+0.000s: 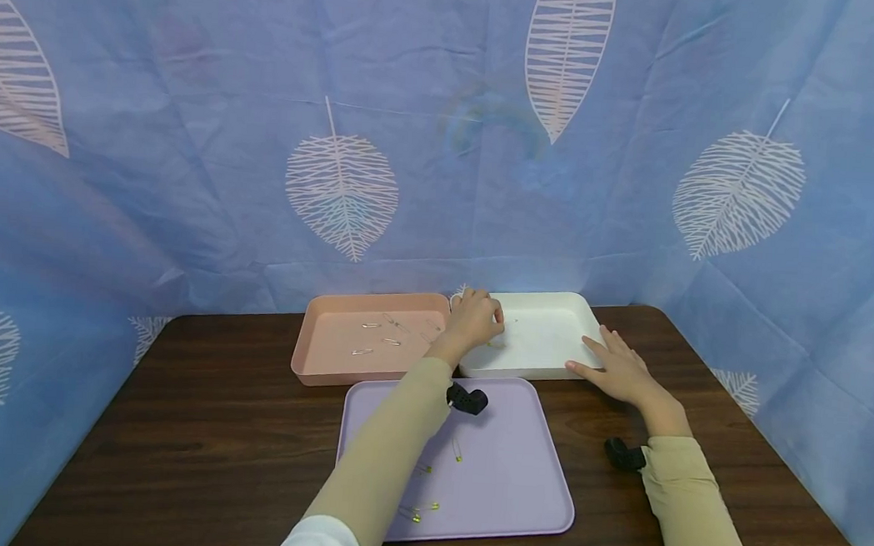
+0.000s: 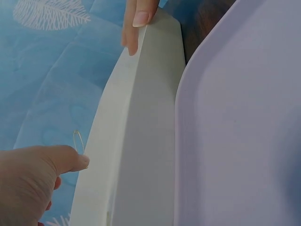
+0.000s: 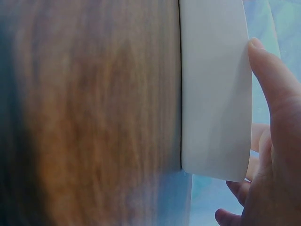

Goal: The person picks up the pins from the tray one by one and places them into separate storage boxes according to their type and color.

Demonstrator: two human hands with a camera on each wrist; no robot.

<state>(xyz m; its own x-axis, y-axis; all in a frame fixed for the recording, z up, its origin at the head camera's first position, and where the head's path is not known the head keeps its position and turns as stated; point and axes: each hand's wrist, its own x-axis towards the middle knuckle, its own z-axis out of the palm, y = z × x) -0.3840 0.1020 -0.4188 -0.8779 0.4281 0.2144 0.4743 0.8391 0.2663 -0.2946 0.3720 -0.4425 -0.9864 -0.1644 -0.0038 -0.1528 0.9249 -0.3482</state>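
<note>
My left hand (image 1: 475,321) is over the left side of the white tray (image 1: 546,334). Between its thumb and fingers it pinches a safety pin (image 2: 78,141), whose thin wire loop sticks up past the thumb; its other end is hidden. On the tray's right side rests my right hand (image 1: 621,369), its fingers spread and mostly straight, with the thumb (image 3: 263,66) touching the rim. Several safety pins with yellow-green heads (image 1: 458,450) lie in the lilac tray (image 1: 508,469). The pink tray (image 1: 328,341) holds several pale safety pins (image 1: 391,342).
The pink and white trays stand side by side at the back of the dark wooden table (image 1: 195,425), with the lilac tray before them. A blue curtain (image 1: 441,198) with white leaf prints hangs behind. My left forearm crosses over the lilac tray.
</note>
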